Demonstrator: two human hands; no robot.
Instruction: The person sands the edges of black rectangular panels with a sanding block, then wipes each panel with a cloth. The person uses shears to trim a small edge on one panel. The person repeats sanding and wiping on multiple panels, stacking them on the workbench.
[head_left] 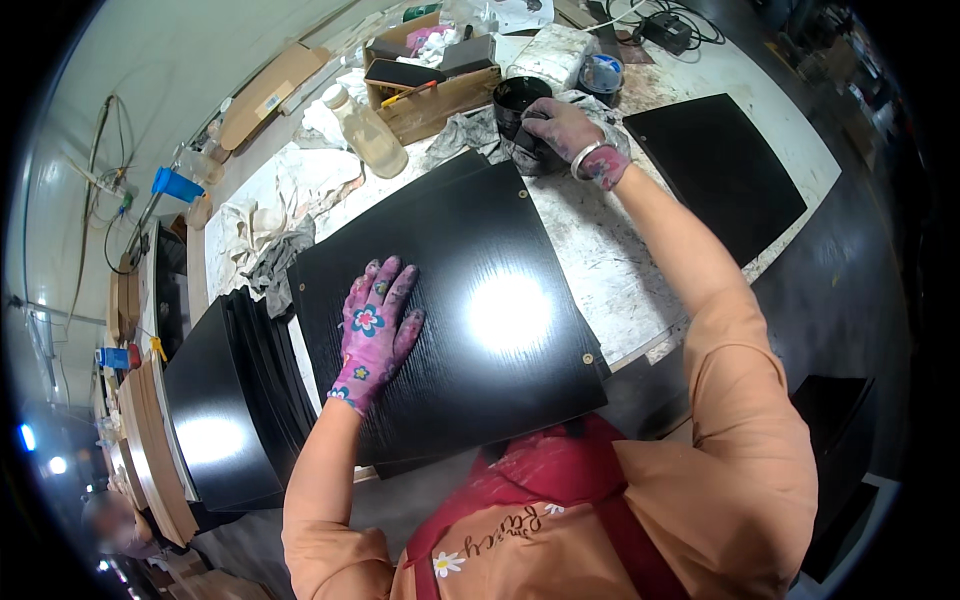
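Note:
My left hand, in a pink flowered glove, lies flat with its fingers stretched out on a glossy black panel. The panel has small round brass-coloured fittings near its edges, and further panels show beneath it. My right hand, in a stained glove with a bracelet at the wrist, is bent closed beside a black cup of dark liquid. Something dark shows under its fingers, too hidden to name. Grey stained rags lie around the cup.
Another black panel lies at the right. More black panels stand stacked at the left. Behind are a bottle of cloudy liquid, a cardboard box of dark blocks, a blue-rimmed tub and a black power adapter.

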